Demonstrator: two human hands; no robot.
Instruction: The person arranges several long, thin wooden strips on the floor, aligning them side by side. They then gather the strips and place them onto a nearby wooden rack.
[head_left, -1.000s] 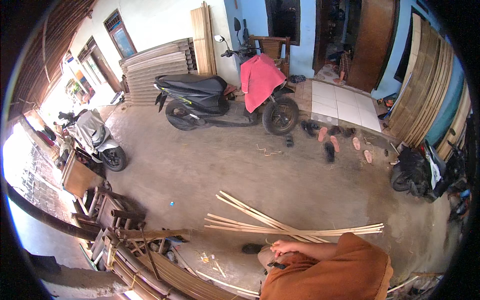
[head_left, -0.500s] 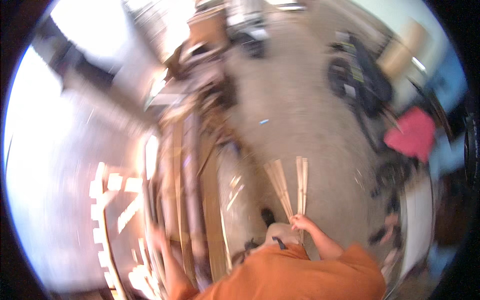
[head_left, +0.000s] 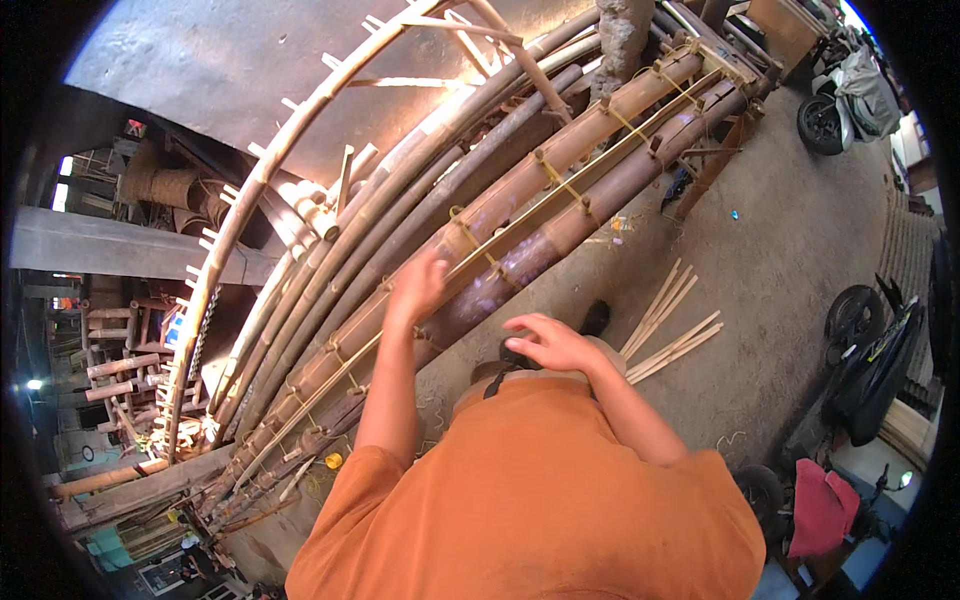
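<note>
My left hand (head_left: 418,288) is at the nearer thick bamboo poles, its fingers stretched out over a brown bamboo pole (head_left: 490,215) tied with yellow cord loops. Whether it touches the pole, I cannot tell. In front of my waist, my right hand (head_left: 545,340) is open, fingers spread, and nothing shows in it. Thin pale bamboo strips (head_left: 675,350) fan out in two bundles beyond my right forearm; their near ends are hidden behind it. A second, darker bamboo pole (head_left: 560,235) runs alongside the first one.
A curved bamboo frame with short pegs (head_left: 265,165) arches at the left over more long poles. A concrete post (head_left: 622,45) stands at the far end. On the right are a covered motorbike (head_left: 860,95), a black motorbike (head_left: 880,365) and a red cloth (head_left: 822,508).
My view has swung round, so the poles now cross it diagonally. My right hand has let go of the bamboo strips and its fingers have spread. My left hand is now over the poles.
</note>
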